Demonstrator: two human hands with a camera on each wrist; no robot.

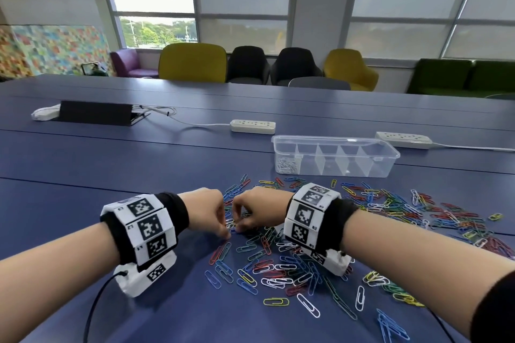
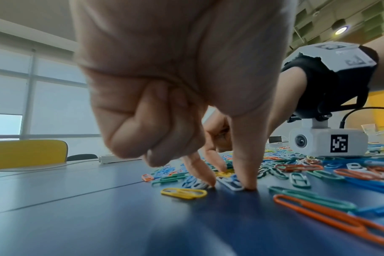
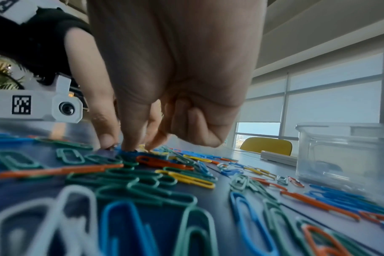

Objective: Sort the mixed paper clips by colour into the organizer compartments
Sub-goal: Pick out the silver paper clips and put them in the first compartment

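Observation:
Mixed paper clips (image 1: 292, 262) in white, blue, green, red and yellow lie scattered on the blue table. My left hand (image 1: 227, 234) reaches down at the pile's left edge; thumb and forefinger pinch a white clip (image 2: 231, 184) lying flat, the other fingers curled. A yellow clip (image 2: 183, 191) lies just in front. My right hand (image 1: 237, 227) is beside it, thumb and forefinger tips (image 3: 129, 146) pinched down among blue and yellow clips; which clip they hold is hidden. The clear organizer (image 1: 390, 160) stands behind the pile, with white clips (image 1: 285, 165) in its leftmost compartment.
Two white power strips (image 1: 253, 126) (image 1: 402, 140) lie behind the organizer, cables running left and right. A black box (image 1: 94, 113) sits at the far left of the table (image 1: 83, 161). Chairs line the window wall beyond.

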